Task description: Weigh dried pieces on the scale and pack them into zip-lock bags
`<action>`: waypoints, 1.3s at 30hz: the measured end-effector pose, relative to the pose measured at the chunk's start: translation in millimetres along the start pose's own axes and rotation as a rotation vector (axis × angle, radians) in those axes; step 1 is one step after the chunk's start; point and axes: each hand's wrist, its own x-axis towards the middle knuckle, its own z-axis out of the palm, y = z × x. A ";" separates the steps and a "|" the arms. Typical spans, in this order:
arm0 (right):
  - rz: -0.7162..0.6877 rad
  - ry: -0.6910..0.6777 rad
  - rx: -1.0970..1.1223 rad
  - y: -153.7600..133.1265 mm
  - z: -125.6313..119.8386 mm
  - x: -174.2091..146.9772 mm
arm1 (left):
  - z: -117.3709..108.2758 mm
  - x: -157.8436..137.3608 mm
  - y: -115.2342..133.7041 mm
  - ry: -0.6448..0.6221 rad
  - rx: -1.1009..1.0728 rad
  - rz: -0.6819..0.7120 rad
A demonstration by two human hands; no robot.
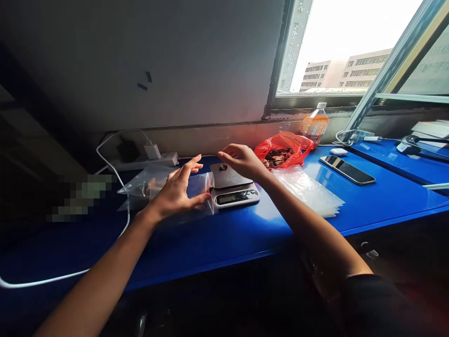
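Left hand: the left hand (175, 189) is at the clear bag (202, 186) beside the scale (236, 197); thumb and fingers are spread well apart, not clenched.
Right hand: the right hand (242, 160) is over the scale's plate (233, 179), fingers bent; whether anything is pinched cannot be told.
Clear bag: at the scale's left edge, its mouth facing the scale; contents, if any, cannot be made out.
Dried pieces: most visible dried pieces (278, 157) are in the open red bag (300, 149); one small piece (223, 166) shows at the plate, just below the right fingertips.
Progress: judged early or between portions; the red bag's contents remain largely unportioned, and the flat stack of clear bags (308, 192) appears unused.
Scale display: the display (228, 198) faces the person; no figure can be read. Button markings are too small to read.
Bottle label: the bottle (315, 125) carries an orange label; wording and brand not legible.
Phone: the phone (347, 171) lies flat on the blue table (228, 238), screen dark, no brand visible.
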 end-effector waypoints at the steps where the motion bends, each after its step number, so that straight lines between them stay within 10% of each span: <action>1: 0.025 0.021 -0.097 5.1 2.3 6.2 | -0.5 0.0 -0.2 0.000 -0.001 0.003; 6: 0.009 -0.164 -0.554 30.1 24.9 18.3 | -4.3 -3.6 7.0 -0.186 0.109 -0.005; 13: 0.079 -0.130 -0.606 31.9 32.7 7.0 | -5.5 -11.8 21.6 -0.418 0.213 0.035; 25: 0.296 -0.018 -0.060 25.6 22.6 -1.4 | -8.8 -8.0 12.6 -0.028 -0.053 0.009; 34: -0.206 0.014 0.035 -32.0 21.2 -3.2 | -4.1 -3.8 9.1 0.234 -0.216 -0.045; 39: -0.100 -0.047 0.060 -37.3 30.3 -11.5 | -6.2 -2.6 6.1 0.299 -0.265 -0.048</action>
